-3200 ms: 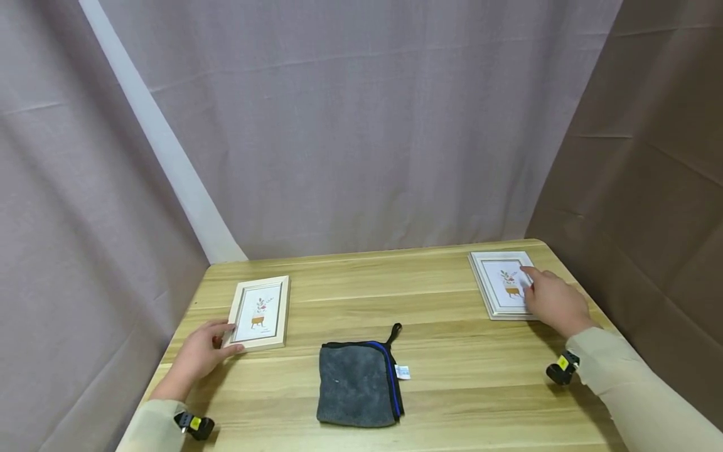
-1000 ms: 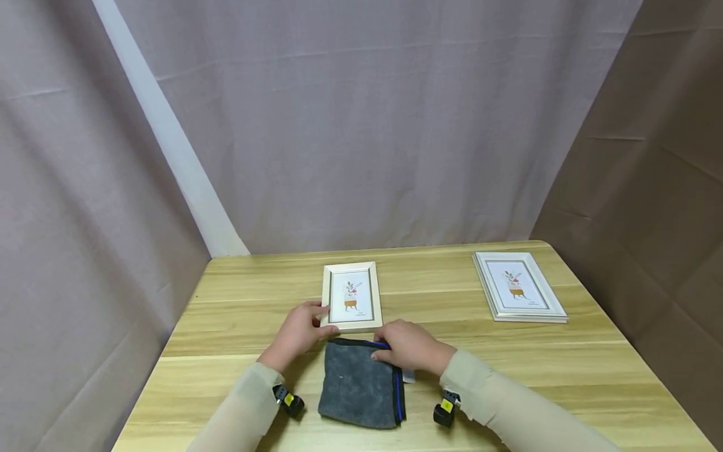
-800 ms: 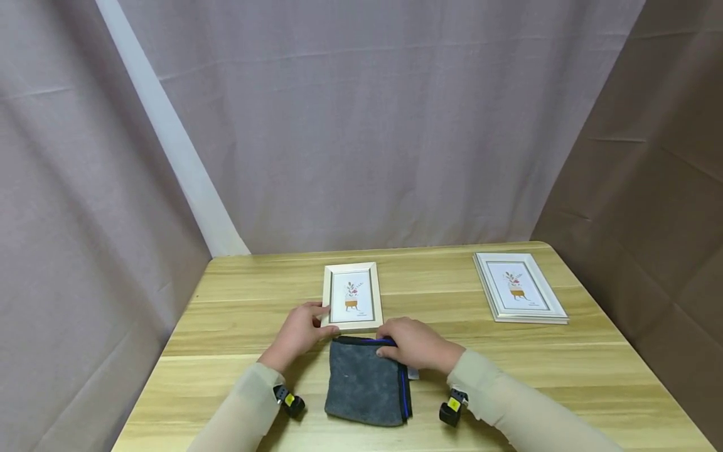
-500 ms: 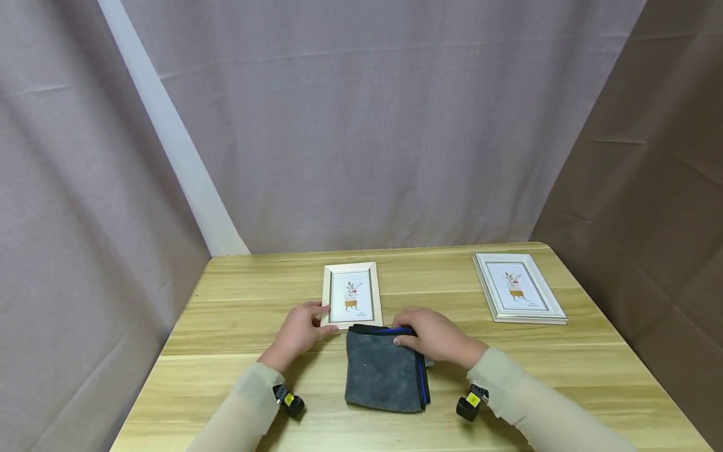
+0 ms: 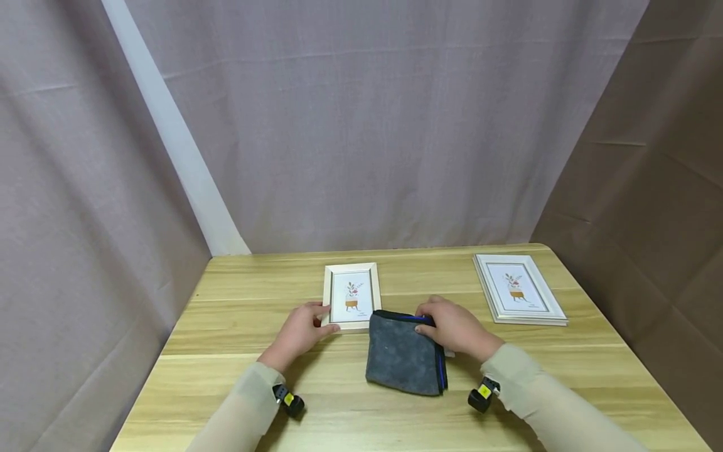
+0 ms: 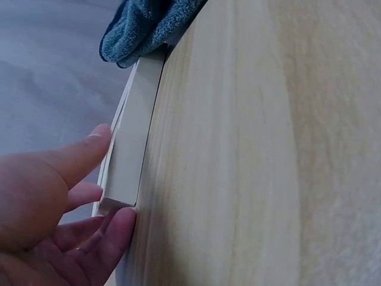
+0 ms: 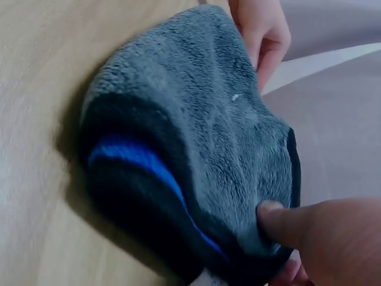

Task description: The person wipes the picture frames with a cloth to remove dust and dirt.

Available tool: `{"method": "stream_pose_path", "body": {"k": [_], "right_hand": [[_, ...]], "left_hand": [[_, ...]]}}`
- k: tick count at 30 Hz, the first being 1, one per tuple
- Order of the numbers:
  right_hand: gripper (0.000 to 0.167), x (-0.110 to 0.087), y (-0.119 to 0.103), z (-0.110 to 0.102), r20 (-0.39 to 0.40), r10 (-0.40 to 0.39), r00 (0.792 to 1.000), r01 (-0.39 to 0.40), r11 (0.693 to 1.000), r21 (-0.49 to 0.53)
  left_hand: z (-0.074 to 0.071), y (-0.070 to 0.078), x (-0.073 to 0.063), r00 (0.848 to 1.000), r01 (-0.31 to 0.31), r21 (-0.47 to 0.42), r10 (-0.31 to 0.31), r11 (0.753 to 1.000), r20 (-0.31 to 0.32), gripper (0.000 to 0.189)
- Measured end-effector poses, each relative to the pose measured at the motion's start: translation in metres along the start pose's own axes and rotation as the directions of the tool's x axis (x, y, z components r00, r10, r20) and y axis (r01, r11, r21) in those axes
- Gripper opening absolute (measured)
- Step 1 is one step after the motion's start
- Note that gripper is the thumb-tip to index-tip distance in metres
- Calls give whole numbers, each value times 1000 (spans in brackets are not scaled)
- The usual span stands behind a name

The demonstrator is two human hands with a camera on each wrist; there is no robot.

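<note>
My left hand (image 5: 299, 328) holds the lower left corner of a cream picture frame (image 5: 351, 328) that lies face up on the table. In the left wrist view the thumb (image 6: 89, 152) is against the frame's edge, with fingers curled at its corner. A folded grey cloth (image 5: 403, 355) with black and blue edging is pinched at its upper right corner by my right hand (image 5: 454, 329). The cloth's upper left corner overlaps the frame's lower right corner in the head view. From the right wrist, the thumb presses on the fluffy cloth (image 7: 208, 119), the fingers mostly hidden beneath.
A white picture frame (image 5: 516, 287) with a similar plant print lies at the table's back right. The wooden table (image 5: 271, 276) meets grey curtains (image 5: 373, 144) behind, and a brown curtain (image 5: 649, 188) hangs to the right.
The cream frame has come from the left to the middle with my left hand. My right hand has left the white frame, gripped the cloth and brought it right and away from me.
</note>
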State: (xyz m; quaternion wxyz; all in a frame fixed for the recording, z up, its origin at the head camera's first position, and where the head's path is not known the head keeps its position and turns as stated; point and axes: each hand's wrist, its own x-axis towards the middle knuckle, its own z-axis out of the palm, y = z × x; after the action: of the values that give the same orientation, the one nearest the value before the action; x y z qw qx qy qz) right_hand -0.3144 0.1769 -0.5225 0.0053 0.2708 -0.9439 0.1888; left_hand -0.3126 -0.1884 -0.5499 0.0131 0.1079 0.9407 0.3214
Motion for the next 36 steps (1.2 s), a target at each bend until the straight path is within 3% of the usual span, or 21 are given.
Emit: {"method": "stream_pose_path", "body": {"k": [5, 9, 13, 16, 27, 36], "right_hand": [[30, 6, -19, 5, -52, 33, 998, -37, 995, -89], [32, 9, -49, 10, -94, -25, 995, 15, 995, -103], [33, 6, -73, 18, -44, -93, 995, 87, 987, -135], [40, 4, -83, 23, 2, -99, 995, 98, 983, -156], [48, 19, -83, 28, 89, -68, 994, 82, 984, -160], [50, 40, -78, 35, 81, -56, 995, 71, 980, -188]], "left_hand": [[0, 0, 0, 1000, -7, -13, 7, 1000, -13, 54], [1, 0, 0, 1000, -4, -26, 4, 1000, -11, 63], [2, -1, 2, 1000, -15, -16, 15, 1000, 1, 67], [2, -2, 2, 1000, -15, -8, 16, 1000, 10, 66], [1, -4, 2, 1000, -2, -11, 2, 1000, 28, 62], [-2, -3, 0, 1000, 4, -30, -3, 1000, 25, 63]]}}
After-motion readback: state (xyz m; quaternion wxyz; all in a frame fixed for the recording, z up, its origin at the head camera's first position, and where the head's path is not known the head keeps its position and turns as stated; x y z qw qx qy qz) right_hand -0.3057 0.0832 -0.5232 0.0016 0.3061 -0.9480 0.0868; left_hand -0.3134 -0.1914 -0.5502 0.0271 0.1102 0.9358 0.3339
